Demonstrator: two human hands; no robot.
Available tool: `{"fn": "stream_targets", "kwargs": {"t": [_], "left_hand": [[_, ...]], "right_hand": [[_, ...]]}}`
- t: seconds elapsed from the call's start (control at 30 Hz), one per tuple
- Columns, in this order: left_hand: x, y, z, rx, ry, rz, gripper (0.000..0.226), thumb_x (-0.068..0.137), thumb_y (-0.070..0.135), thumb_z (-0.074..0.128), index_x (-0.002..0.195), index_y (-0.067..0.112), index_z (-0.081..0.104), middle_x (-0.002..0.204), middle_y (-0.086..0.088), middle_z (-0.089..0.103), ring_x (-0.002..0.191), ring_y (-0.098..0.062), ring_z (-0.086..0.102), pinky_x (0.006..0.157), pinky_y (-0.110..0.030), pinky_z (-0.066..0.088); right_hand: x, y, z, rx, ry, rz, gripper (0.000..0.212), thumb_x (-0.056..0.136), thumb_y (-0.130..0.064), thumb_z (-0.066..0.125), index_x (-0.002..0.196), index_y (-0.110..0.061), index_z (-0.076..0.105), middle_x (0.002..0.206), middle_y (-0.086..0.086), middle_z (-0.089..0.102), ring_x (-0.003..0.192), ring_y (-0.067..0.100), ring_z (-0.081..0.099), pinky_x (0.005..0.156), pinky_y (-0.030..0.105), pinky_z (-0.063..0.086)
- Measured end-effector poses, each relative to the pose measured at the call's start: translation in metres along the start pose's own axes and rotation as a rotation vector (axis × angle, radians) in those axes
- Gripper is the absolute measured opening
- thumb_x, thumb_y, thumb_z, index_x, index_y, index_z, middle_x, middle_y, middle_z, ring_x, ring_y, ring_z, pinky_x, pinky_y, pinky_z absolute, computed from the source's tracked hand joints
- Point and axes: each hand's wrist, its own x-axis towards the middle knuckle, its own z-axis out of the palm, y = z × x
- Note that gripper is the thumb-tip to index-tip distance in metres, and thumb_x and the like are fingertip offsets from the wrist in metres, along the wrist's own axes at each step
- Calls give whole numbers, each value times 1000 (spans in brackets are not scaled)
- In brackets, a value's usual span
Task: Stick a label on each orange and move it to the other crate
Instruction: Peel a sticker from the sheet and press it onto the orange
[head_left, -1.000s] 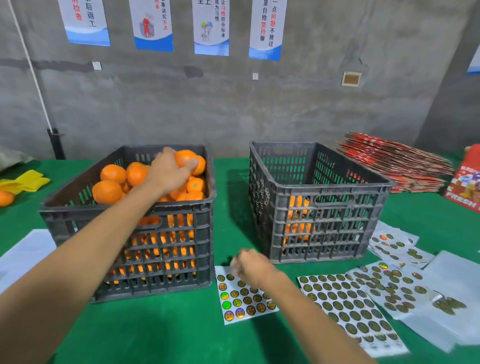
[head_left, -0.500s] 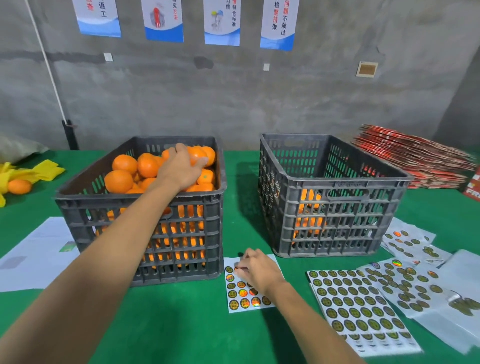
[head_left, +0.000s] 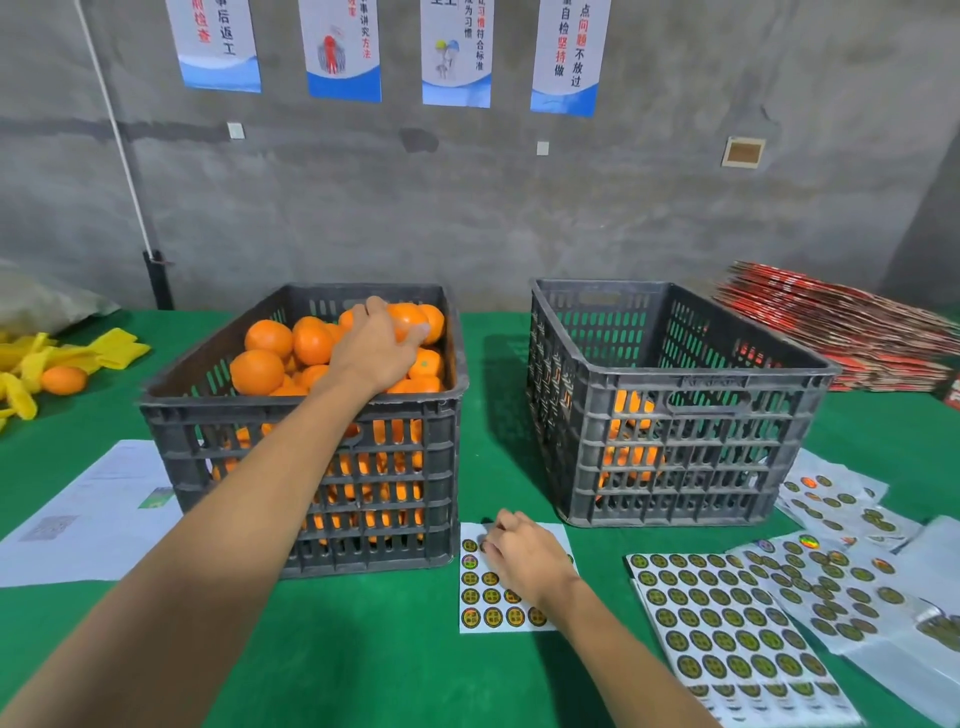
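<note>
My left hand (head_left: 376, 351) is deep in the left crate (head_left: 306, 415), and its fingers have now curled over an orange (head_left: 408, 318) at the far right of the heap; a second ago they were only settling onto it, so I judge the grasp is made and the lift can begin. My right hand (head_left: 524, 558) has come down from just above the small label sheet (head_left: 501, 605) onto its far edge, in the near gap between the two crates. Its fingertips are bunched together at one label near the sheet's far-left corner, apparently picking at it, but the hand hides the tips and I cannot tell whether a label is already peeled.

So both halves of one cycle are ready at once: fruit in one hand, label almost in the other. The right crate (head_left: 675, 415) holds only a few oranges low inside, seen through its slats, while the left one is piled high, so most of the work remains. More label sheets (head_left: 727, 634) lie to the near right.
</note>
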Motion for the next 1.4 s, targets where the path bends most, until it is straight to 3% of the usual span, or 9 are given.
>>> {"fn": "stream_targets", "kwargs": {"t": [0.1,0.23,0.33,0.43,0.6,0.77,1.0,1.23,1.4], "left_hand": [[1,0,1,5,13,10,73,99,60,52,145,5,37,146,-18,44,127,-37,52,90,-47,49],[2,-1,2,3,15,11,73,98,59,53,144,6,37,146,-18,44,127,-37,52,90,-47,49],[2,-2,2,-6,17,12,73,98,60,53,146,7,37,147,-17,44,128,-36,52,91,-47,49],[2,-1,3,-6,19,12,72,98,59,54,146,8,36,147,-16,43,128,-35,53,90,-46,50],[1,-2,3,-14,35,23,72,99,60,53,146,9,36,147,-15,44,126,-33,54,86,-43,50],[1,-3,4,-13,43,20,70,98,60,53,145,11,37,146,-14,45,124,-33,55,85,-43,51],[5,-5,8,-22,68,27,69,98,61,54,145,13,37,145,-13,46,123,-32,56,81,-39,48],[5,-3,7,-35,65,17,70,98,59,55,146,12,37,146,-13,45,124,-33,56,87,-44,52],[1,-2,5,-39,73,28,69,98,58,55,146,12,37,146,-13,44,125,-33,55,85,-41,50]], "right_hand": [[1,-3,-3,212,33,129,38,106,-39,42,122,-19,70,106,4,57,98,20,52,86,34,46],[7,-11,0,279,-13,222,39,99,-53,55,125,-29,71,105,3,55,100,23,54,91,35,46],[12,-15,1,420,4,326,32,92,-48,70,119,-32,75,106,-2,59,98,22,59,90,34,49],[17,-16,-3,566,-44,397,19,87,-39,79,104,-30,79,93,-16,65,91,12,63,85,25,51],[24,-18,-9,681,-139,482,7,87,-28,80,88,-26,73,88,-15,72,93,9,67,99,31,52],[27,-15,-11,654,-179,458,9,88,-23,77,92,-22,69,95,-7,72,96,12,67,98,36,53],[19,6,-13,488,-125,384,30,92,-29,75,113,-8,72,133,11,62,119,29,61,110,41,47],[13,15,-9,602,-85,392,22,89,-20,79,102,-3,77,114,11,75,103,25,71,100,37,55],[9,18,-12,590,-55,332,16,91,-27,77,103,-17,80,111,-1,76,94,12,68,97,30,53]]}}
